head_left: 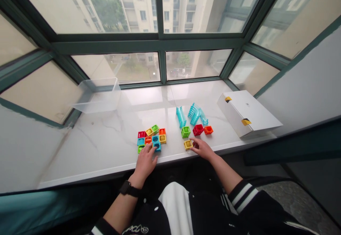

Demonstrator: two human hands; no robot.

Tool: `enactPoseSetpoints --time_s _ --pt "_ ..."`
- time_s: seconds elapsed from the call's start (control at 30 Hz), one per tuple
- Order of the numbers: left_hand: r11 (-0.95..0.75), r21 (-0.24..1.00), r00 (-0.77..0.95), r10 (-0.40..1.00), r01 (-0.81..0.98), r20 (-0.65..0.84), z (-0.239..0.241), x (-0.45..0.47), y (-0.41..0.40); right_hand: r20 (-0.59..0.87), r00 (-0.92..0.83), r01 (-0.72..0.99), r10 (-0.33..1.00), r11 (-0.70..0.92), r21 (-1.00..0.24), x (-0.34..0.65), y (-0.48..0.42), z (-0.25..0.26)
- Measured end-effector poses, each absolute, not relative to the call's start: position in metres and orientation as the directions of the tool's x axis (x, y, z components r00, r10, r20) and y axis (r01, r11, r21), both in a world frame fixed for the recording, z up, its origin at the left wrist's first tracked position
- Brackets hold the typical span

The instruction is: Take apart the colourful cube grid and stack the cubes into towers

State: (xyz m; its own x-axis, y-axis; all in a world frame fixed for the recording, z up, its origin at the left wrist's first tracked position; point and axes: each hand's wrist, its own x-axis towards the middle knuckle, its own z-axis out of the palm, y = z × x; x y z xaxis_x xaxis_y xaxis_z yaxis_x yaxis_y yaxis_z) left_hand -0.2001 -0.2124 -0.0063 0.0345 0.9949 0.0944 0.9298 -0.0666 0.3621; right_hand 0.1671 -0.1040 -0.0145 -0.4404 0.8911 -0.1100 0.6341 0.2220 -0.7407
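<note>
My left hand (146, 161) lies at the front of a cluster of colourful hollow toy blocks, its fingers stretched out over the front row. By its fingertips are a blue block (157, 147) and a partly covered green block (141, 149). The cluster also holds a dark red block (142, 134), a yellow block (149, 132) and several others, packed side by side. To the right, the fingertips of my right hand (203, 149) pinch the right side of a separate yellow block (188, 144). Just behind it sit a green block (185, 132), a red block (198, 129) and an orange block (208, 130).
Translucent turquoise track pieces, one straight (180, 117) and one curved (194, 113), lie behind the loose blocks. A clear plastic bin (102, 96) stands at the back left, a white box (253, 112) at the right. Windows border the white marble sill (106, 156).
</note>
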Motion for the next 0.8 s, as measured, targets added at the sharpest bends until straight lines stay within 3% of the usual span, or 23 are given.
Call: enactPoseSetpoints --time_s 0.33,0.63,0.8 --pt "-0.048 0.371 0.013 0.995 0.927 0.095 -0.004 -0.196 -0.216 -0.094 -0.427 0.669 0.9 0.244 -0.701 0.166 -0.108 -0.005" --pt "-0.08 0.46 0.033 0.993 0.884 0.111 -0.005 -0.19 -0.221 0.213 -0.433 0.566 0.876 0.448 -0.692 0.141 -0.12 0.033" --pt "-0.149 0.535 0.084 0.986 0.832 0.144 0.003 -0.185 -0.225 0.249 -0.5 0.512 0.83 0.515 -0.688 0.107 -0.128 0.044"
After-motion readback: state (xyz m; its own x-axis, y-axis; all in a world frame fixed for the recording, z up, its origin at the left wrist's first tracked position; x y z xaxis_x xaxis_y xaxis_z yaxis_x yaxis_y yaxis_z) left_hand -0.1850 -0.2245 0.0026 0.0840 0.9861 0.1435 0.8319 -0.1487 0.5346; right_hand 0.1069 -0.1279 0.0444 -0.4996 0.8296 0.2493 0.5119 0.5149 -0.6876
